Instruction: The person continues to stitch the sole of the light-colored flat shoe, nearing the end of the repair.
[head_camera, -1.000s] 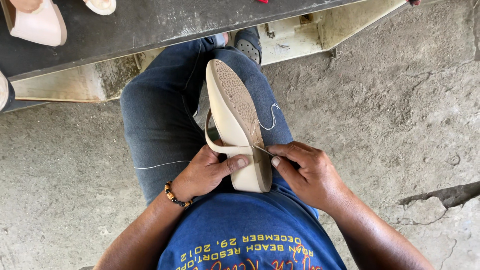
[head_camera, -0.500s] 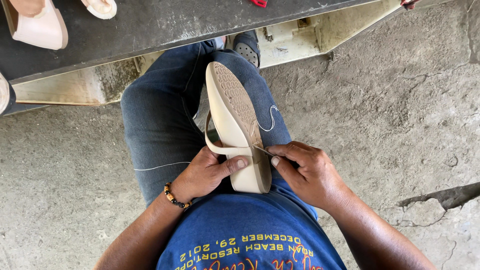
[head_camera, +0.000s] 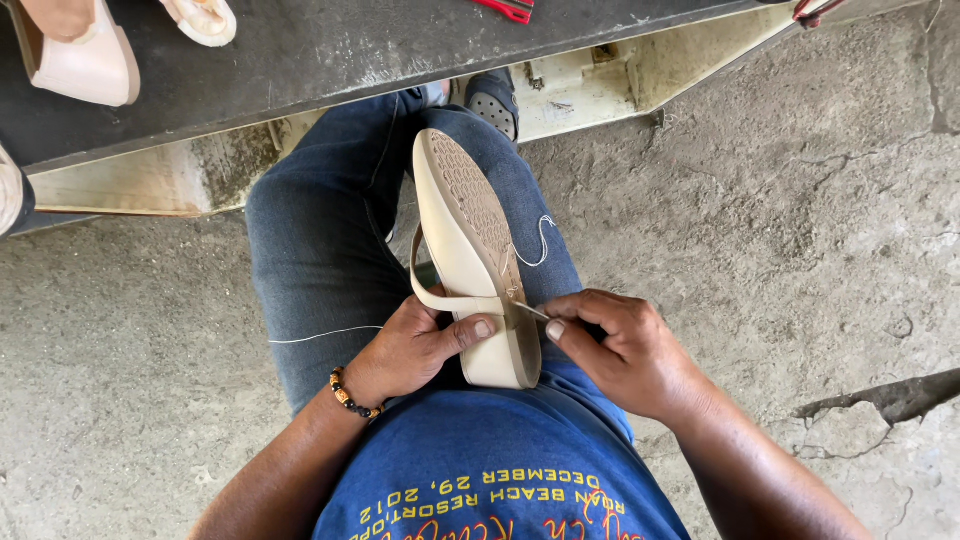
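Observation:
A beige wedge shoe (head_camera: 468, 240) lies sole-up on my lap, its toe pointing away from me. My left hand (head_camera: 410, 350) grips the heel end, thumb pressed across the strap. My right hand (head_camera: 620, 350) pinches a thin metal needle (head_camera: 530, 311) whose tip is against the sole edge near the heel. A white thread (head_camera: 540, 240) loops from the shoe over my right knee, and another strand (head_camera: 325, 335) runs across my left thigh. I wear blue jeans, a blue shirt and a beaded bracelet (head_camera: 350, 397).
A dark workbench top (head_camera: 400, 45) spans the upper frame, with a pale base below it. On it sit other beige shoes (head_camera: 85, 60) at the left and a red tool (head_camera: 510, 10). Rough, cracked concrete floor (head_camera: 800, 220) surrounds me.

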